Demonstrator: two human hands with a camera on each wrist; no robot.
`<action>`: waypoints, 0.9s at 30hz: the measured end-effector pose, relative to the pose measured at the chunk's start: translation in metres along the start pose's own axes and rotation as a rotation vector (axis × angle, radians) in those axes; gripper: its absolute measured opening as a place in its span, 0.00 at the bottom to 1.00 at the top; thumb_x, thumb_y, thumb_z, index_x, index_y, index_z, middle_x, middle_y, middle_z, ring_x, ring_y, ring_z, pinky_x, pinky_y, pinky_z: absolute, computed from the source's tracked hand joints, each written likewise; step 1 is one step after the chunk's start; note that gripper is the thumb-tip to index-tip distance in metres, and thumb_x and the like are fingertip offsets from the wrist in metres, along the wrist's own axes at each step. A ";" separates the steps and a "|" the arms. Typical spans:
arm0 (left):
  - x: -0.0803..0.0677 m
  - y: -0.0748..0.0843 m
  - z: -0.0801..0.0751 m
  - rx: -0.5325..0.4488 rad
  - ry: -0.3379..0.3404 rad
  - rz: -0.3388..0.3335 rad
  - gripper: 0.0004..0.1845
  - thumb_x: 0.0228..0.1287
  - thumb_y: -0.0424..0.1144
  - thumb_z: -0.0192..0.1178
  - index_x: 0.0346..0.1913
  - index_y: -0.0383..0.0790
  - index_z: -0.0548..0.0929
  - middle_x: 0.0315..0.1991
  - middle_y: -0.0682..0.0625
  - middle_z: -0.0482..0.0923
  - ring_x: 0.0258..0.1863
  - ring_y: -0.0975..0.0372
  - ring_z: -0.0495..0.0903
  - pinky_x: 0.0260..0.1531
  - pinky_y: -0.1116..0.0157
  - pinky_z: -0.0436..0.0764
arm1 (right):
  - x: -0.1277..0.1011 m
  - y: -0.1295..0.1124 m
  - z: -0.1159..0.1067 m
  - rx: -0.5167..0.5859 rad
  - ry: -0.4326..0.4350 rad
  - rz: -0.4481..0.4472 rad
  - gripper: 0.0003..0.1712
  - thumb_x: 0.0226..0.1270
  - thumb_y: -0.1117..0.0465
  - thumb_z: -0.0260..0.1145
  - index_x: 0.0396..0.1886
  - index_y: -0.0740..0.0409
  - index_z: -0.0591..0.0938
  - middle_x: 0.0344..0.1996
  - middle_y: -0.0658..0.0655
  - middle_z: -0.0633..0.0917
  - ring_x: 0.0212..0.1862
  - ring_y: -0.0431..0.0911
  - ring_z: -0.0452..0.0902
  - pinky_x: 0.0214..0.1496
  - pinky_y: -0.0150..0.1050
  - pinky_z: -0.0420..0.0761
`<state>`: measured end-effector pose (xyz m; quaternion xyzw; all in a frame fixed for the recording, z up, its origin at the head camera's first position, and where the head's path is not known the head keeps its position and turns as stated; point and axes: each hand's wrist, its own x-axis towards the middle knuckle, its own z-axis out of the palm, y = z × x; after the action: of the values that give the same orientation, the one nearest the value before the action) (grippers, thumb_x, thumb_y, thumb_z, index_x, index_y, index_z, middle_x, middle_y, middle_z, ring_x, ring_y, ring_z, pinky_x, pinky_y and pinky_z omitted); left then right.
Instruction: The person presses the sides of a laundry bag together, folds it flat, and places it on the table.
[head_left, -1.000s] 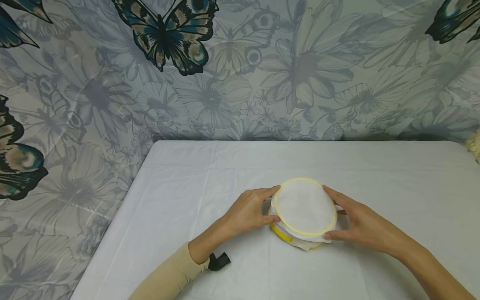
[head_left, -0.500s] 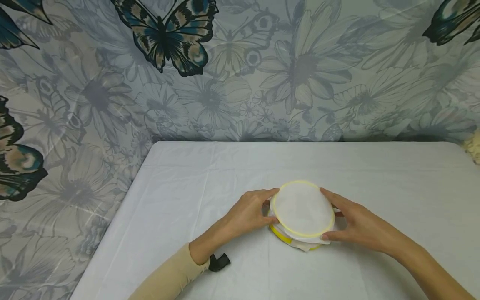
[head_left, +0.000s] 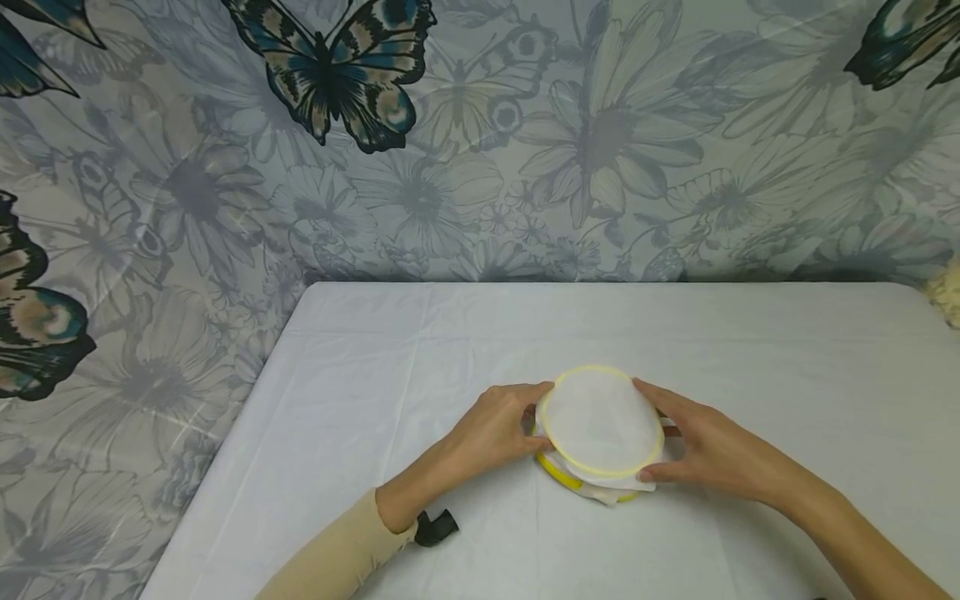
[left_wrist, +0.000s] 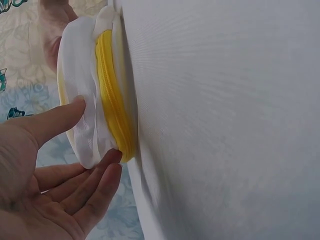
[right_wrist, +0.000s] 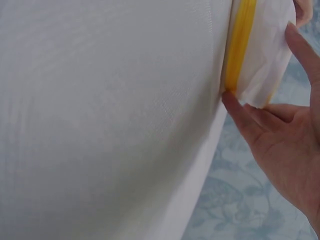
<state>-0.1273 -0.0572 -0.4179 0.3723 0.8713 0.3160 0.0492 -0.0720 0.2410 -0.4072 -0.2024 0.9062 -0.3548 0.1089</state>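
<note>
A round white fabric pouch [head_left: 602, 421] with yellow piping and a yellow zipper [left_wrist: 114, 97] lies on the white-covered table, its round top facing up. My left hand [head_left: 498, 421] grips its left side, thumb at the near edge and fingers around the far side. On the opposite side, my right hand [head_left: 701, 442] holds the rim in the same way, thumb near and fingers farther back. In the left wrist view the thumb touches the white side wall, with fingertips by the zipper's end. The right wrist view shows a fingertip at the pouch's base, where it meets the cloth.
White cloth [head_left: 405, 358] covers the table, whose back edge runs along a wall [head_left: 465, 200] printed with flowers and butterflies. A black strap piece [head_left: 437, 527] sits at my left wrist. Something pale yellow [head_left: 947, 293] shows at the far right edge.
The pouch has shifted slightly left and toward me. My right hand has moved left with it, while my left hand has barely moved and both keep their hold.
</note>
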 end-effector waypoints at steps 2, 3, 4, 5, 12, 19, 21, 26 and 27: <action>-0.001 0.000 0.000 0.023 0.004 0.002 0.39 0.49 0.44 0.79 0.66 0.43 0.77 0.55 0.54 0.82 0.41 0.75 0.80 0.42 0.78 0.78 | 0.001 0.000 0.000 0.001 -0.011 0.005 0.67 0.47 0.35 0.77 0.76 0.69 0.57 0.71 0.71 0.64 0.55 0.56 0.81 0.53 0.45 0.83; -0.002 0.000 0.000 0.032 0.006 0.001 0.39 0.49 0.44 0.79 0.66 0.43 0.77 0.55 0.54 0.82 0.41 0.75 0.80 0.42 0.79 0.77 | 0.001 -0.001 0.001 0.002 -0.016 0.006 0.67 0.47 0.35 0.77 0.76 0.69 0.57 0.71 0.71 0.64 0.55 0.56 0.81 0.53 0.44 0.83; -0.003 0.000 0.000 0.041 0.006 -0.001 0.39 0.49 0.45 0.79 0.66 0.42 0.77 0.55 0.54 0.82 0.41 0.74 0.80 0.42 0.79 0.77 | 0.002 -0.001 0.001 0.001 -0.019 0.007 0.67 0.47 0.35 0.77 0.76 0.69 0.57 0.71 0.71 0.64 0.55 0.56 0.81 0.53 0.44 0.83; -0.004 0.000 0.000 0.046 0.005 -0.006 0.39 0.49 0.45 0.79 0.66 0.42 0.77 0.55 0.53 0.82 0.41 0.74 0.80 0.42 0.79 0.77 | 0.002 -0.001 0.001 -0.002 -0.021 0.007 0.67 0.47 0.35 0.77 0.76 0.69 0.57 0.71 0.71 0.65 0.55 0.55 0.81 0.52 0.43 0.83; -0.007 0.004 0.001 0.074 -0.006 -0.048 0.39 0.50 0.44 0.79 0.65 0.35 0.76 0.54 0.49 0.82 0.42 0.71 0.81 0.43 0.78 0.77 | 0.003 -0.002 0.004 -0.023 -0.022 -0.008 0.68 0.46 0.35 0.78 0.75 0.70 0.57 0.70 0.70 0.67 0.51 0.50 0.82 0.49 0.40 0.84; -0.008 0.007 0.001 0.131 -0.022 -0.057 0.40 0.51 0.43 0.78 0.66 0.34 0.74 0.59 0.47 0.79 0.54 0.65 0.80 0.55 0.72 0.77 | 0.002 -0.002 0.006 -0.074 0.000 -0.017 0.68 0.46 0.33 0.77 0.76 0.69 0.58 0.67 0.66 0.71 0.48 0.43 0.81 0.49 0.38 0.83; -0.009 0.009 0.000 0.157 -0.028 -0.055 0.41 0.52 0.42 0.78 0.68 0.33 0.72 0.63 0.46 0.76 0.61 0.61 0.76 0.61 0.68 0.74 | 0.002 -0.002 0.006 -0.074 0.002 -0.017 0.68 0.47 0.33 0.76 0.76 0.69 0.57 0.68 0.66 0.71 0.48 0.43 0.81 0.49 0.39 0.83; -0.014 0.015 -0.004 0.216 -0.068 -0.049 0.46 0.52 0.45 0.78 0.72 0.36 0.68 0.72 0.45 0.66 0.68 0.57 0.69 0.65 0.62 0.72 | 0.001 -0.003 0.007 -0.086 0.010 -0.022 0.68 0.47 0.33 0.76 0.76 0.69 0.57 0.68 0.66 0.70 0.47 0.42 0.81 0.49 0.40 0.83; -0.014 0.016 -0.005 0.227 -0.082 -0.045 0.47 0.52 0.47 0.78 0.73 0.38 0.67 0.73 0.45 0.64 0.69 0.57 0.68 0.65 0.61 0.72 | 0.001 -0.003 0.007 -0.094 0.015 -0.026 0.67 0.47 0.34 0.77 0.76 0.69 0.57 0.67 0.66 0.71 0.47 0.42 0.80 0.49 0.39 0.83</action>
<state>-0.1087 -0.0608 -0.4069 0.3684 0.9069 0.1985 0.0495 -0.0692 0.2344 -0.4105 -0.2163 0.9200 -0.3147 0.0882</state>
